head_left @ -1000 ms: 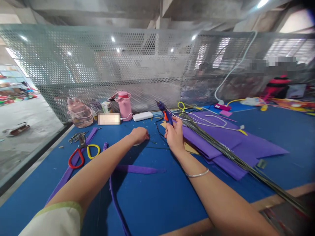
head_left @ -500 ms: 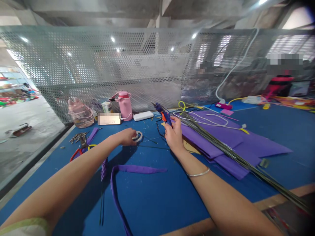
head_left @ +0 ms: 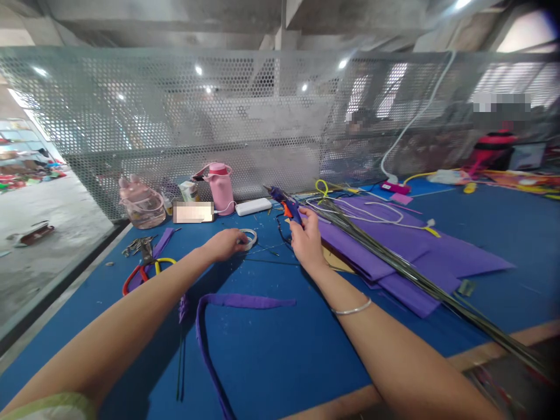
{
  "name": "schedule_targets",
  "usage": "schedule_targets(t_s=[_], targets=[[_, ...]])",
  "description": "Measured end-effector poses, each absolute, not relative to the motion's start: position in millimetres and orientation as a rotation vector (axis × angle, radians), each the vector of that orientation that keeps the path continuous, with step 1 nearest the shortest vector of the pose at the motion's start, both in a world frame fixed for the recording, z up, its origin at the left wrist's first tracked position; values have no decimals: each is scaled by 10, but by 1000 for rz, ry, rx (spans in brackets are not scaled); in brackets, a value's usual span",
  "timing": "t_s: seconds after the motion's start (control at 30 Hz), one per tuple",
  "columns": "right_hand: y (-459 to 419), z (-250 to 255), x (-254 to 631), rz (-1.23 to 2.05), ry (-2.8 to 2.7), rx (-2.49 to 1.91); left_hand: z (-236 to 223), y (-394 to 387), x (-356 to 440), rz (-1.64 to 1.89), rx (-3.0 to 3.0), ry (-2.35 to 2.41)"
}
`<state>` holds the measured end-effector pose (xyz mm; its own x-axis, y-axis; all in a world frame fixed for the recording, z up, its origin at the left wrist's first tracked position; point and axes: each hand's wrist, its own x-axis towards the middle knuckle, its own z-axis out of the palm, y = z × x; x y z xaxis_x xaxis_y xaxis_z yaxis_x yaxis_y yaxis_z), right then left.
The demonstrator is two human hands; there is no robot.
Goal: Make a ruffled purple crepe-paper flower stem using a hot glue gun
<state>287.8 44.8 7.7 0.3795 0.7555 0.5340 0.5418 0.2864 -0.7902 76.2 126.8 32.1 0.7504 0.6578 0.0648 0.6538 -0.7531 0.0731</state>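
Observation:
My right hand (head_left: 308, 239) grips a blue hot glue gun (head_left: 286, 205) with an orange trigger. Its nozzle points up and to the left, toward the back of the table. At mid-table my left hand (head_left: 227, 244) has its fingers closed at the near side of a white ring, which looks like a roll of tape (head_left: 252, 240). The fingertips are partly hidden. In front of both hands lies a bent purple strip (head_left: 245, 301). A purple-wrapped stem (head_left: 182, 309) shows beyond my left forearm.
Pliers with red and yellow handles (head_left: 144, 269) lie at left. A pink flask (head_left: 220, 189), a clear jug (head_left: 142, 204), a phone and a white power bank (head_left: 254, 206) line the back. Purple sheets (head_left: 420, 256), green wires (head_left: 394, 262) and a white cable cover the right side.
The white roll has shifted slightly right and away along with my left fingers. The glue gun has moved a little left and its nozzle sits slightly lower.

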Motion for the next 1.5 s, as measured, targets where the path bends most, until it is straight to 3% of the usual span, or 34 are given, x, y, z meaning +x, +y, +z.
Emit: schedule_targets(t_s=[0.5, 1.0, 1.5], targets=[[401, 139, 2836, 281, -1149, -1362, 247, 1128, 697, 44, 3052, 948], [451, 92, 2836, 254, -1199, -1339, 182, 1108, 720, 251, 3024, 1048], [584, -94, 2559, 377, -1488, -1664, 90, 698, 923, 244, 3136, 939]])
